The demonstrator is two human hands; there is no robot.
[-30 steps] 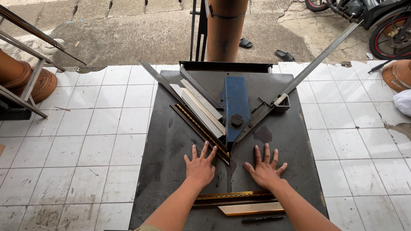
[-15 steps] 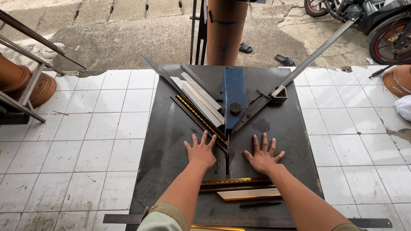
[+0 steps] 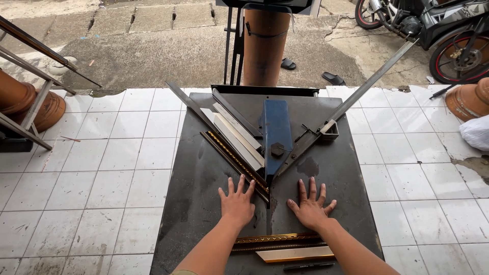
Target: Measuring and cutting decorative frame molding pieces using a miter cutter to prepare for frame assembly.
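While both palms lie flat with fingers spread on the dark worktop [image 3: 198, 168], neither hand grips anything. Left hand [image 3: 237, 202] rests just beside the lower end of a gold-patterned frame strip [image 3: 235, 164], its fingertips close to or touching it; I cannot tell which. Right hand [image 3: 309, 206] lies near the middle of the worktop, below the tip of the blue cutter block [image 3: 277, 133]. Pale moulding strips [image 3: 235, 136] lean along the cutter's left side, and a long metal bar [image 3: 356, 97] runs toward the far right corner. More frame pieces [image 3: 285, 246] and a black marker [image 3: 309, 266] lie along the near edge, between the forearms
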